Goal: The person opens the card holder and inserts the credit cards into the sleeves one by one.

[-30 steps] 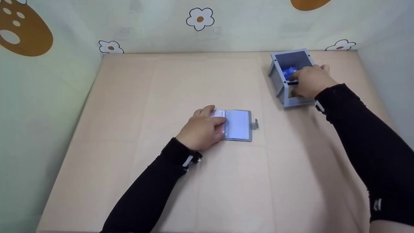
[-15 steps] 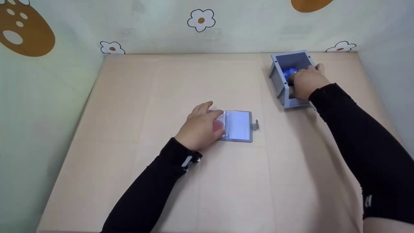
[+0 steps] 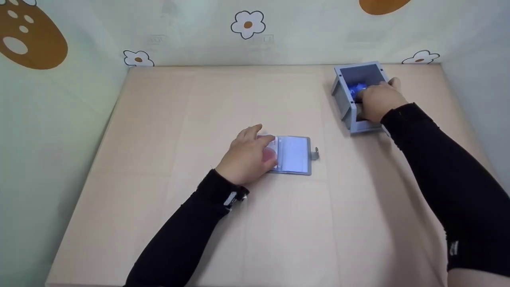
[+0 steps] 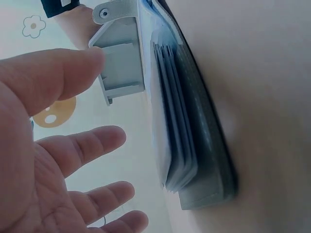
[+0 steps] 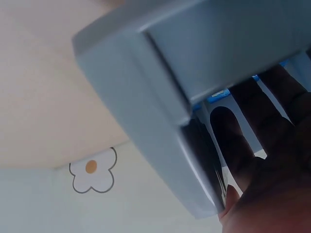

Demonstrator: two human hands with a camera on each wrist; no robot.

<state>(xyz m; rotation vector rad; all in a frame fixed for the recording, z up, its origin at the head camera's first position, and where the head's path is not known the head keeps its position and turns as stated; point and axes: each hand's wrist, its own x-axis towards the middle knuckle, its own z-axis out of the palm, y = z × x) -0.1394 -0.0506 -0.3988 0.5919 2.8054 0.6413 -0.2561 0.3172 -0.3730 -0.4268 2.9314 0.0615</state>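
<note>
in the head view we see a pale table (image 3: 287,227) with an open card holder (image 3: 294,154) at the centre of the frame, its clasp (image 3: 315,154) pointing right. over the holder's left half hangs the left hand (image 3: 244,157); in the left wrist view its thumb and fingers are straight and spread, apart from the fanned sleeves (image 4: 174,121). at the upper right of the frame, the right hand (image 3: 380,101) reaches into a grey bin (image 3: 340,97), where a blue packet (image 3: 356,90) shows beside the fingers. in the right wrist view we find these fingers extended with gaps between them, near a dark item (image 5: 201,145) along the bin's edge; whether they touch it we cannot tell. we judge the step in hand to be reaching for, or placing, something in the bin while the holder lies ready. the next move, we suggest, calls for lifting the right hand past the rim without catching it.
</note>
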